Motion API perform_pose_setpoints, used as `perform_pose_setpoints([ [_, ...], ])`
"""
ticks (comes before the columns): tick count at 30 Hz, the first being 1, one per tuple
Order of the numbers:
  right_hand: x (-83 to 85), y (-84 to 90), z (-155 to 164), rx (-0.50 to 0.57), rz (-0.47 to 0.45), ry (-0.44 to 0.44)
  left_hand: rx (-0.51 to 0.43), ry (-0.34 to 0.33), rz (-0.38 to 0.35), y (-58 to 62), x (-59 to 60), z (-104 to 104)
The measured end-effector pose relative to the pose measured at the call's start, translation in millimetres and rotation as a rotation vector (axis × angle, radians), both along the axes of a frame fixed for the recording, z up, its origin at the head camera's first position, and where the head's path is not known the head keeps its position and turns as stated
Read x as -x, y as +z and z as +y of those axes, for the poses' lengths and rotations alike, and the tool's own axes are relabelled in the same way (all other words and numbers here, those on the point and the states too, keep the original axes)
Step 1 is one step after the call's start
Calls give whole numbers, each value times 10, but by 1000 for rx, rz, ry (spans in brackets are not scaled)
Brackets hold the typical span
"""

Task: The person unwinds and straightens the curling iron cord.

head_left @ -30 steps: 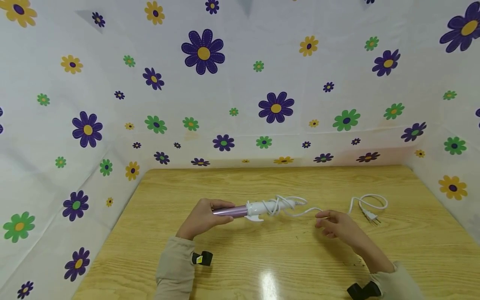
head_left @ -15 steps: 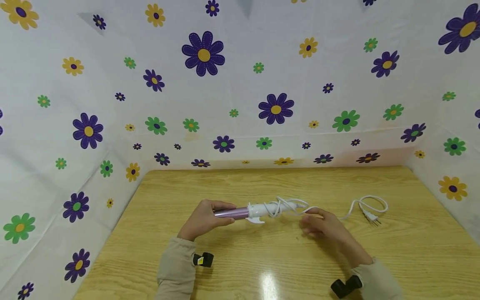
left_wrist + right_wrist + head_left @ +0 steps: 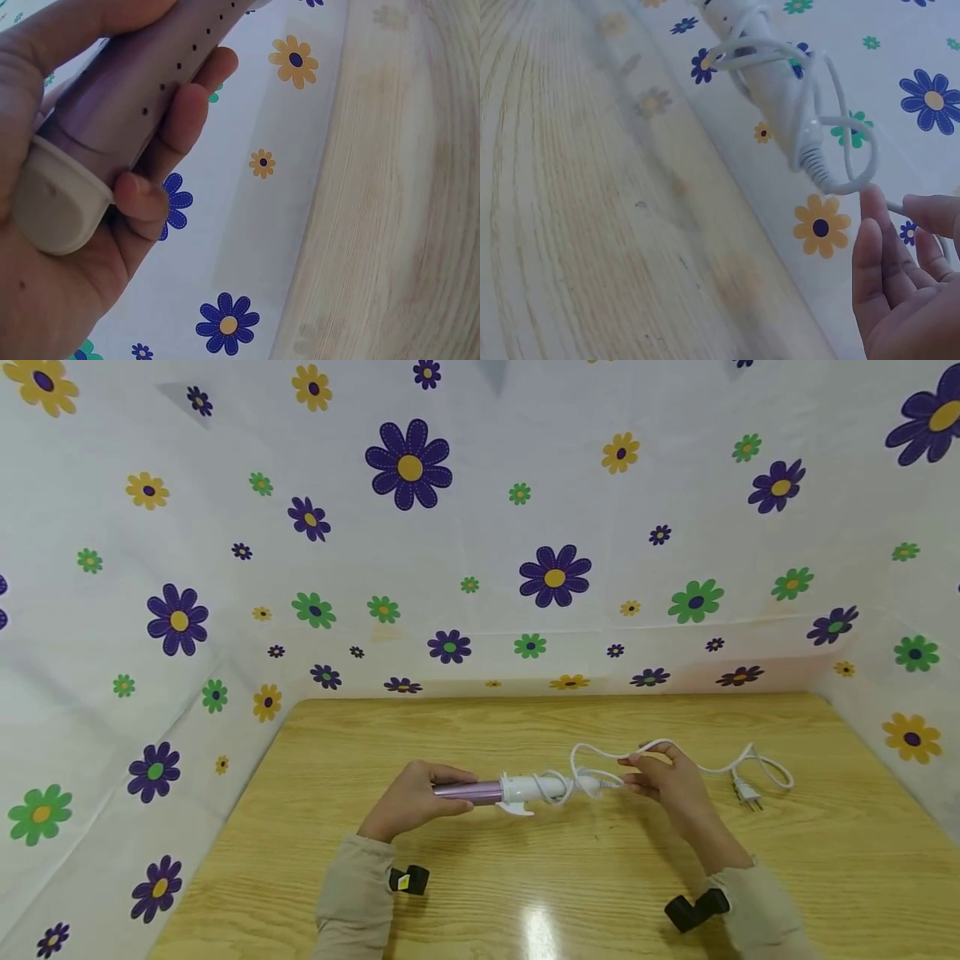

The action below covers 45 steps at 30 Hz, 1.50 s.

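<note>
My left hand [image 3: 411, 797] grips the purple barrel [image 3: 483, 792] of a curling iron, holding it level above the table. The left wrist view shows the fingers curled round the barrel, its row of small dark holes, and the pale end cap [image 3: 61, 199] by the palm. White cord [image 3: 875, 154] winds loosely round the white handle [image 3: 525, 789], which points right. Just beyond the handle's cord end, my right hand [image 3: 678, 793] pinches the cord between thumb and fingers. From there the cord runs right to a two-pin plug [image 3: 747, 792] near the table.
A light wooden table [image 3: 585, 893] lies under both hands. White cloth with printed flowers [image 3: 555, 577] walls it at the back and on both sides. Black wrist cameras [image 3: 697, 910] sit at both sleeves.
The right hand moved left toward the handle, then up and slightly right with the cord. A cord loop at the handle now stands wider and higher. The left hand has hardly moved.
</note>
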State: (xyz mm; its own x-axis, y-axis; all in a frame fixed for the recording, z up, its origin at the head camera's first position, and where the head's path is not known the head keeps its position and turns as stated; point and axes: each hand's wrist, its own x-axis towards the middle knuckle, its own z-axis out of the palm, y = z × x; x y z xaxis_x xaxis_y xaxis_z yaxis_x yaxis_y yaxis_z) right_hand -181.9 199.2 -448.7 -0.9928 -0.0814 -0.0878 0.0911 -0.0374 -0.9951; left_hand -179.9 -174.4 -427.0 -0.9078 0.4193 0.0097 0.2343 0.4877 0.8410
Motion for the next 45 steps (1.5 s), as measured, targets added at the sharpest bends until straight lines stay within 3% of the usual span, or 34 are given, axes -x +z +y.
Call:
perform_pose_setpoints([
  [4,-48,59,60,26,46,-27,5,-15,5,6,0,11],
  [11,-128,205,308,191,109,-19,5,17,7,-6,36,-23],
  [20,-176,143,882,140,170,66,-7,90,4,-2,77,-141],
  [30,-110,-143,1192,-36,2,-8,11,95,-5,-19,53,-144],
  [36,-54,-283,1171,8,-93,-48,39,82,1,-51,56,-122],
  [45,-97,-255,1156,-6,-99,-105,53,99,9,-30,42,-133],
])
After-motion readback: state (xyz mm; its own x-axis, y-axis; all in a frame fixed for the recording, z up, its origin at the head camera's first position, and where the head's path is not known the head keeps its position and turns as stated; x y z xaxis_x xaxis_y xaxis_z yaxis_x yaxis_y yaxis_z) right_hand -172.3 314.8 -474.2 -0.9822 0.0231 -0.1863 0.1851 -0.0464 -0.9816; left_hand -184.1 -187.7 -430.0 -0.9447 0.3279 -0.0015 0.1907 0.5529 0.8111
